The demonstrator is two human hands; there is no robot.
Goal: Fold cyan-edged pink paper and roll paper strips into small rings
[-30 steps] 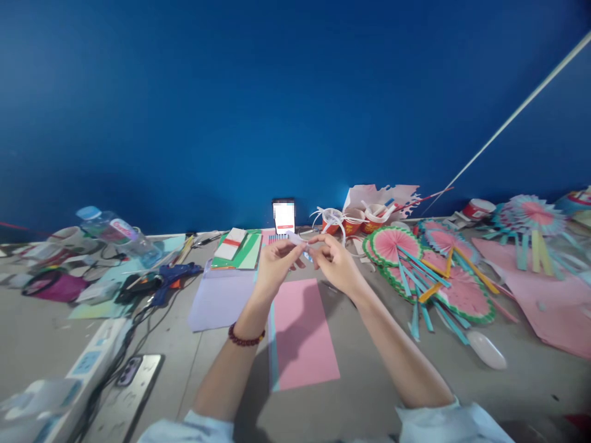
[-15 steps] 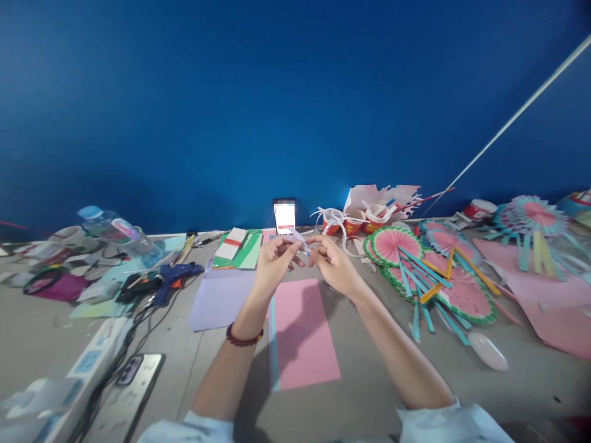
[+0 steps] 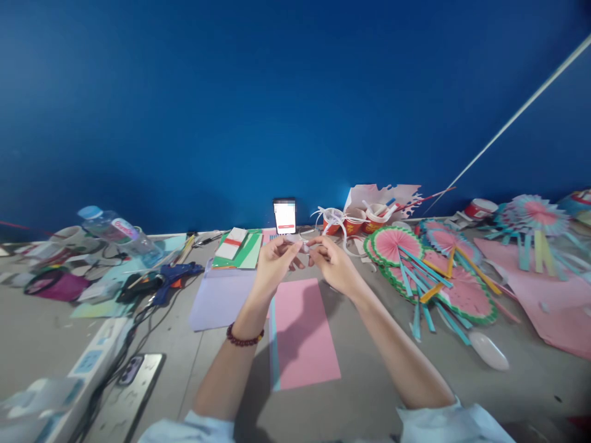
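Note:
My left hand [image 3: 273, 266] and my right hand [image 3: 336, 266] meet above the table, fingertips pinched together on a small pale paper strip [image 3: 299, 244]. The strip is thin and mostly hidden by my fingers. A bead bracelet [image 3: 243, 338] circles my left wrist. Under my hands lies a pink paper sheet [image 3: 302, 335] with a light blue strip along its left edge, and a lavender sheet [image 3: 220, 298] lies to its left.
A lit phone [image 3: 284, 215] stands against the blue wall. Red paper cups [image 3: 353, 220] sit beside it. Several pink-and-green paper fans [image 3: 429, 271] cover the right. A blue glue gun [image 3: 173, 277], a water bottle [image 3: 117, 234], cables and another phone [image 3: 129, 387] lie left.
My fingers have shifted slightly on the strip, which stuck up between them half a second ago and is now tucked lower. Both hands stay in the same place.

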